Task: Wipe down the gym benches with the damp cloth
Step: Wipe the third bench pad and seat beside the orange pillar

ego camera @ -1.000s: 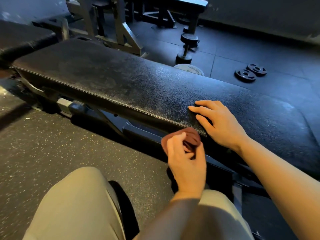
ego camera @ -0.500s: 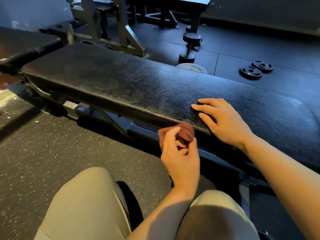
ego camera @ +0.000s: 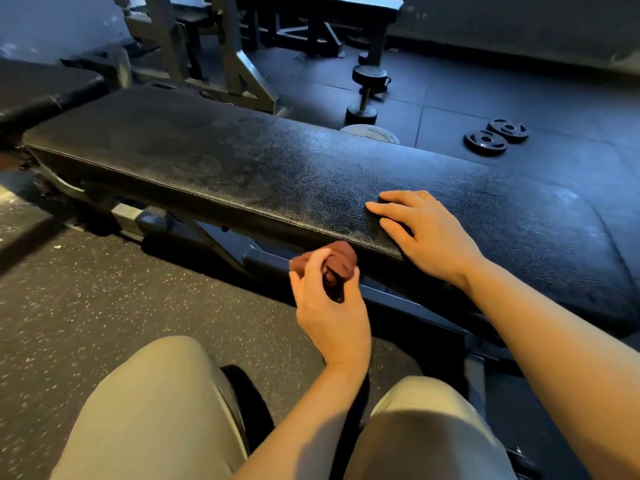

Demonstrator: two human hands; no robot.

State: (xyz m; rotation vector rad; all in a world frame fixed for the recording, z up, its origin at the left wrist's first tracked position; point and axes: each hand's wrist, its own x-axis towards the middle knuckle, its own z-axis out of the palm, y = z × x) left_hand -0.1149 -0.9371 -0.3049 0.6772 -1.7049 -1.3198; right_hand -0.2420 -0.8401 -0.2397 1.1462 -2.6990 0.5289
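A long black padded gym bench [ego camera: 242, 161] stretches across the view in front of me. My left hand [ego camera: 330, 306] grips a bunched reddish-brown cloth [ego camera: 341, 263] just below the bench's near edge, against its side. My right hand [ego camera: 426, 233] rests flat on the pad near that edge, fingers straight and pointing left. The cloth's lower part is hidden in my fingers.
Another black pad [ego camera: 41, 88] lies at the far left. Behind the bench stand a metal rack frame [ego camera: 239, 77], a dumbbell [ego camera: 365, 91], two small weight plates [ego camera: 495, 136] and a further bench [ego camera: 346, 8]. My knees [ego camera: 166, 403] are over the speckled rubber floor [ego camera: 69, 289].
My left hand has lifted the cloth slightly up toward the bench's near edge and shifted a little left. My right hand stays on the pad. The view has drifted a bit.
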